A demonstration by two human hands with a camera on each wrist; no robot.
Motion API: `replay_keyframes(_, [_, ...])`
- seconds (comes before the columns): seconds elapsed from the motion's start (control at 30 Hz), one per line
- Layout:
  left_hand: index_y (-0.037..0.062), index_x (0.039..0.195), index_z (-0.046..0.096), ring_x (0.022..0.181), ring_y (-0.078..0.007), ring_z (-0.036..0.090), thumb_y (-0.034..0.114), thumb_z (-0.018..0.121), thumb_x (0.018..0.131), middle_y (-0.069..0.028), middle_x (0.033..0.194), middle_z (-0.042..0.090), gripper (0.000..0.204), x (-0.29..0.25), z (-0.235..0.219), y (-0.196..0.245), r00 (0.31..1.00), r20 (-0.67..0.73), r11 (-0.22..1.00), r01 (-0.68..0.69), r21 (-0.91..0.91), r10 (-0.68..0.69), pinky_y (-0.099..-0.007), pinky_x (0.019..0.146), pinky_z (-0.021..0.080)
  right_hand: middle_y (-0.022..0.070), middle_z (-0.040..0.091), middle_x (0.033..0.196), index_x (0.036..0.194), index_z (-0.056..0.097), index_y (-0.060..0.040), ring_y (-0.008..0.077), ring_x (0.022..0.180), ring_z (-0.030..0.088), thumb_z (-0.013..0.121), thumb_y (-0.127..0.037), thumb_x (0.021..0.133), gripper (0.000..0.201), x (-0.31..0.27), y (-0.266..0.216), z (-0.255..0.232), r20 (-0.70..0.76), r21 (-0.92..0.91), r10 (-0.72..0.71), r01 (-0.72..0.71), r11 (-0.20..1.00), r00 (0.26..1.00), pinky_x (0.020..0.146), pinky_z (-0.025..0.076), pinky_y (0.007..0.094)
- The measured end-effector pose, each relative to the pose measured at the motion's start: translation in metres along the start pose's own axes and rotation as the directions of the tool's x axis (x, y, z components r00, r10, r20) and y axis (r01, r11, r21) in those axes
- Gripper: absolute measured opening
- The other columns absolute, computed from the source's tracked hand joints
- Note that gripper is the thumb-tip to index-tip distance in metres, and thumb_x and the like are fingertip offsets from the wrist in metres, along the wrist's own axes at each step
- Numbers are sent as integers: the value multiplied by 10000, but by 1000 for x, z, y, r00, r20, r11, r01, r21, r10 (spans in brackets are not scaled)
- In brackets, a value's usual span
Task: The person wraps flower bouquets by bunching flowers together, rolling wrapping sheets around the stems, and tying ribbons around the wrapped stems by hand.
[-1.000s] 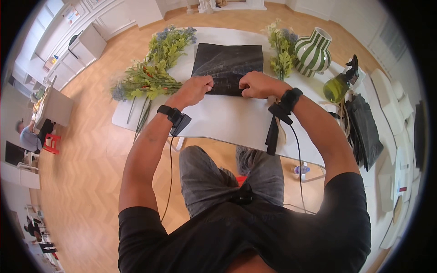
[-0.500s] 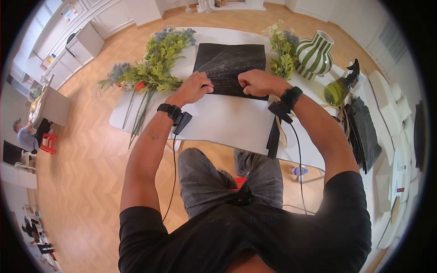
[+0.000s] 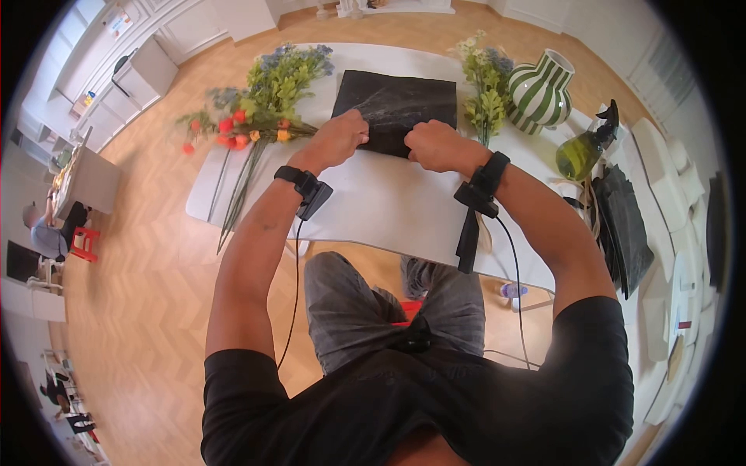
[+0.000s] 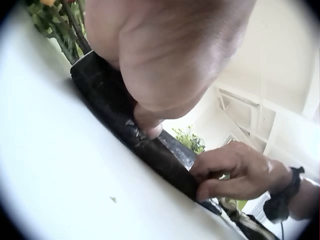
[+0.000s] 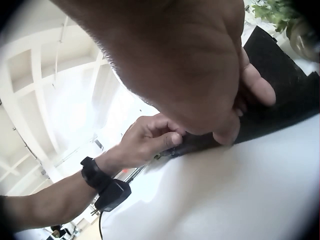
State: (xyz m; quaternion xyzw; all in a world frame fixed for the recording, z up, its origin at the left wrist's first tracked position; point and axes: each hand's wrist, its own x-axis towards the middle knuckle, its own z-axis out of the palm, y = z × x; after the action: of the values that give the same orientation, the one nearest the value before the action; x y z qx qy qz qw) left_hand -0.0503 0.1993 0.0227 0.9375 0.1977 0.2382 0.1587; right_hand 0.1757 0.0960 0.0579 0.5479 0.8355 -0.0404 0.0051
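Note:
A black creased sheet (image 3: 400,101) lies on the white table (image 3: 373,202) in front of me. My left hand (image 3: 339,140) grips its near left side with curled fingers. At the near right part, my right hand (image 3: 443,146) holds the same edge. In the left wrist view the near edge of the sheet (image 4: 107,102) looks thick and rounded, with the left thumb pressed on it. From the right wrist, the right fingers (image 5: 257,87) show curled at the edge, and the sheet's far part (image 5: 272,65) slopes upward.
Flower bunches with blue (image 3: 287,66) and red blooms (image 3: 233,128) lie left of the sheet. Right of it are a white-flowered bunch (image 3: 486,101), a green-striped vase (image 3: 540,89), a green spray bottle (image 3: 579,155) and a black folded pile (image 3: 622,225). A black strap (image 3: 468,237) hangs over the near edge.
The sheet's near edge and both hands have shifted slightly away from me. The left flower bunch has turned, so more red and orange blooms show.

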Motion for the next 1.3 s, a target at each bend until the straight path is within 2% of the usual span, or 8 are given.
replay_keyframes(0.13, [-13,875,650,909,-314,561,57,642,843,-138,901,576,78,-1,-5,7,995,72,979,-76,190,64,-416,834,454,226,687,841,816,719,-15,399,827,677,723,-149,746,152,3,5,2,-30,30,14,-13,999,999,734,545,461])
replay_keyframes(0.63, [3,972,713,965,-352,593,3,632,805,-163,942,672,186,-5,3,-2,999,-48,984,-7,177,16,-426,876,483,240,649,926,992,598,29,410,828,668,633,-196,833,277,-6,-6,17,-159,19,58,-56,998,986,726,550,475])
replay_keyframes(0.97, [14,977,711,1008,-333,590,4,631,804,-147,914,677,191,32,-66,30,989,-98,951,-75,299,108,-399,923,464,244,652,900,981,525,35,427,794,655,464,-197,964,241,-9,-27,-20,-331,93,124,-99,991,935,713,527,512])
replay_keyframes(1.07, [22,1078,692,1074,-327,576,11,631,817,-144,928,680,268,32,-75,59,911,-314,923,-147,355,266,-395,986,430,252,654,886,967,517,34,440,783,648,460,-192,966,233,-16,-33,-35,-350,127,180,-144,981,919,721,519,523])
replay_keyframes(1.13, [22,1140,664,1054,-287,612,40,617,864,-149,996,675,280,26,-77,86,734,-650,952,16,306,197,-380,966,460,254,655,878,965,513,35,445,777,645,462,-189,964,229,-19,-35,-40,-359,142,211,-170,975,909,724,518,526])
replay_keyframes(1.17, [22,1140,664,1054,-287,612,40,617,864,-149,996,675,280,18,-73,91,731,-651,950,15,312,202,-380,966,460,261,653,863,957,509,38,452,770,641,458,-183,965,227,-22,-35,-41,-379,146,202,-158,977,903,725,517,527])
replay_keyframes(1.23, [6,1165,626,977,-245,651,98,600,915,-133,1049,669,268,3,-58,92,566,-744,931,287,-226,-355,-357,893,508,268,650,849,948,504,40,460,763,637,453,-177,967,224,-26,-38,-43,-401,145,191,-144,979,896,726,516,528])
replay_keyframes(1.3, [-35,1160,581,908,-228,665,188,569,972,-140,1063,655,293,-3,-47,91,626,-630,887,339,-313,-461,-364,813,540,252,647,831,917,498,29,429,745,653,476,-146,943,178,-30,-45,-46,-443,103,194,-165,981,875,674,531,502])
